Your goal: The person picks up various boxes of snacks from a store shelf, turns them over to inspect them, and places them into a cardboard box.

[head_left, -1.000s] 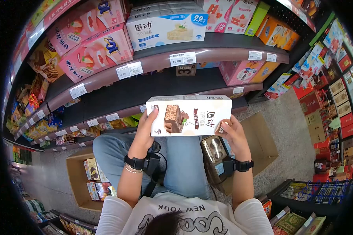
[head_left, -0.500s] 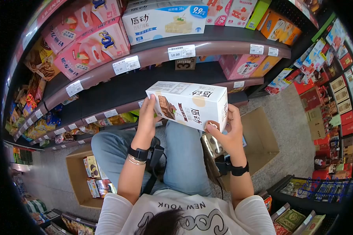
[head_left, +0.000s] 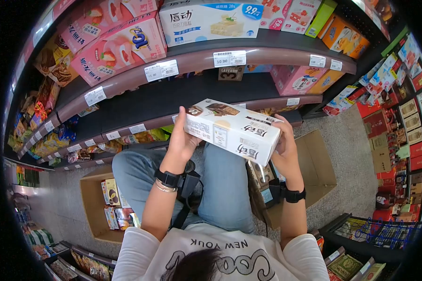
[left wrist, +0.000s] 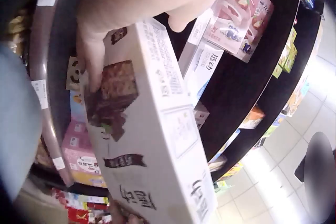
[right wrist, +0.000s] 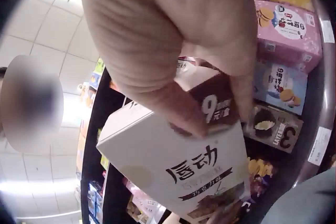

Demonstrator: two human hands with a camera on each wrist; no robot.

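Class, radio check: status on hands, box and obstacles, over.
Left hand, right hand gripping box, one at each end. Box tilted above legs. Shelf ahead.

The white rectangular carton (head_left: 232,131) looks like smooth, slightly glossy cardboard. The brown open-topped box (head_left: 94,206) is matt cardboard.

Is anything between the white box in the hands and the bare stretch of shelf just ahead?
Nothing visible blocks the way from the white box to the bare stretch of shelf; only the upper shelf's tagged edge runs above it.
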